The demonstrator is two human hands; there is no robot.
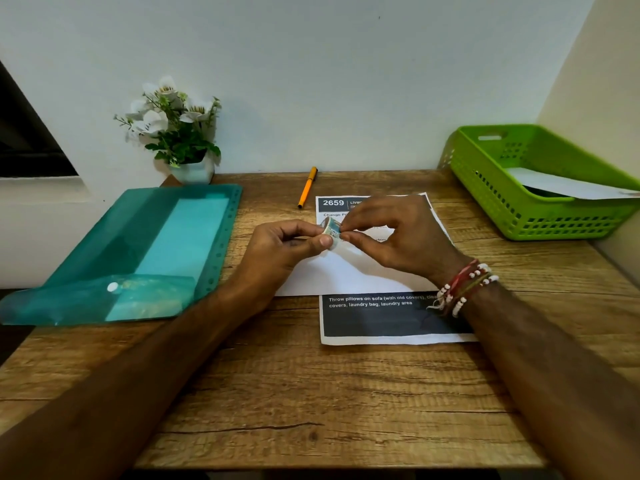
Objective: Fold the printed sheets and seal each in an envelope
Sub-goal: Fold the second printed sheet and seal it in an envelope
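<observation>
The left hand pinches a small roll of clear tape between thumb and fingers, and the right hand pinches the roll's right edge. Both are held over a white paper envelope lying across a dark-banded printed sheet at the middle of the wooden bench. A perforated green plastic basket sits far right.

Soft, even, fairly bright; faint shadow beneath right hand; fisheye bending and dimmer corners far from left hand.
</observation>
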